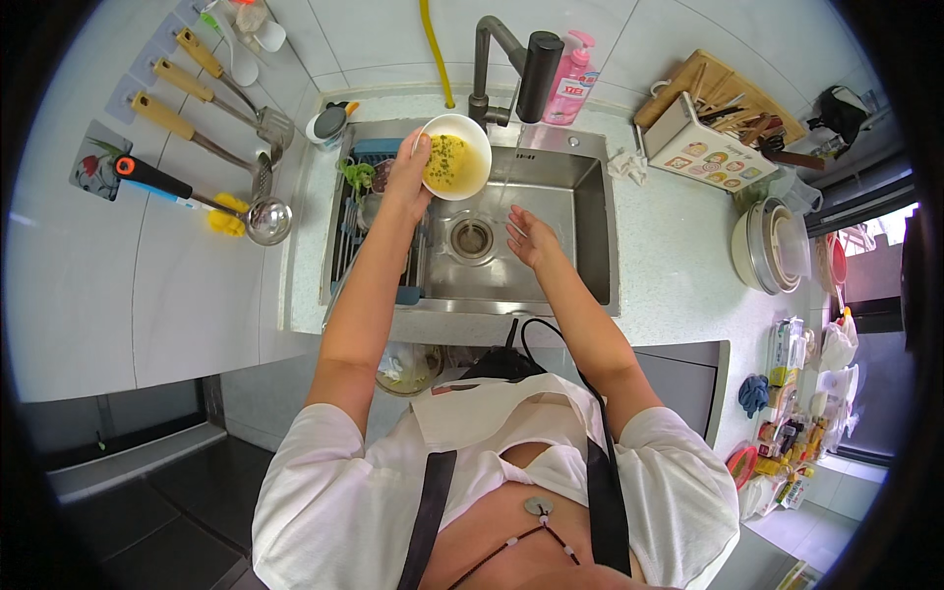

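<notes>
My left hand (409, 175) grips a white bowl (480, 169) by its left rim, above the left part of the sink. In the bowl lies yellow food with green bits (447, 159), which looks like egg, with some liquid around it. My right hand (531, 236) is open with nothing in it, its fingers loosely stretched over the steel sink (565, 202). A thin stream of water falls from the black faucet (540, 74) just above those fingertips. Left of the drain (471, 239), a drying rack (403, 294) sits partly behind my left forearm, with green leaves (358, 177) at it.
A pink pump bottle (572, 84) stands behind the sink, beside the faucet. To the right are a cutlery holder (713, 147), a crumpled white cloth (627, 167) and stacked bowls (767, 246). Utensils, including a ladle (267, 220), hang on the left wall.
</notes>
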`<state>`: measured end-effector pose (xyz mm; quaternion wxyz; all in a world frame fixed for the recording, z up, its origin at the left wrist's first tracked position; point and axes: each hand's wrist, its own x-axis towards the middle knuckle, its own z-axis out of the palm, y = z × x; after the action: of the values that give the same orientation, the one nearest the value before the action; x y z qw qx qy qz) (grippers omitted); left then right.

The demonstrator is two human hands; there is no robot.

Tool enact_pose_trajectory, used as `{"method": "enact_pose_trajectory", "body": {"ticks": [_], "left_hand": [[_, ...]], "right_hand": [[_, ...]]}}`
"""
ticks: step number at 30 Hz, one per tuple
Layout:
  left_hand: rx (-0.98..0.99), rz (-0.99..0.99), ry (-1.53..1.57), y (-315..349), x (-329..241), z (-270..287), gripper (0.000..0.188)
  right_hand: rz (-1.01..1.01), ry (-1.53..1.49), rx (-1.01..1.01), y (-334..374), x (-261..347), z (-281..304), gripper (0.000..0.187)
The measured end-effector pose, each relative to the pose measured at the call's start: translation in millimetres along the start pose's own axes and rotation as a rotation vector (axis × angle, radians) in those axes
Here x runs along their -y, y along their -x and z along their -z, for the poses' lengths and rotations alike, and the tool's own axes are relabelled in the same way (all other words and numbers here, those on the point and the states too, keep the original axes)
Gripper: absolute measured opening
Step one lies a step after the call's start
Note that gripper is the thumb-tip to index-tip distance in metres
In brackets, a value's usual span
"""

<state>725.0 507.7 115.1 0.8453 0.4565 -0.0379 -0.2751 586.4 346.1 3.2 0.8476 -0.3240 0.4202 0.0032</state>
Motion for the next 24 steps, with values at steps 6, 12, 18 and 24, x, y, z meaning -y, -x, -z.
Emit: {"method": "enact_pose_trajectory", "body": {"ticks": [6, 12, 18, 24], "left_hand": [[0.011, -0.022, 0.001, -1.0, -2.6, -4.7, 0.041], [0.034, -0.051, -0.008, -3.3, -5.8, -6.3, 0.042], [0.059, -0.061, -0.022, -6.0, -8.6, -5.3, 0.042], [0.022, -0.005, 0.044, -6.6, -4.5, -8.7, 0.038]], "right_hand": [[0.002, -0.011, -0.019, 0.3, 1.7, 2.0, 0.028], [-0.011, -0.024, -0.018, -1.8, 1.0, 2.1, 0.027], [-0.007, -0.028, -0.013, -1.9, 0.3, 2.7, 0.027], [-0.016, -0.045, -0.031, -0.5, 4.9, 3.9, 0.027]]}}
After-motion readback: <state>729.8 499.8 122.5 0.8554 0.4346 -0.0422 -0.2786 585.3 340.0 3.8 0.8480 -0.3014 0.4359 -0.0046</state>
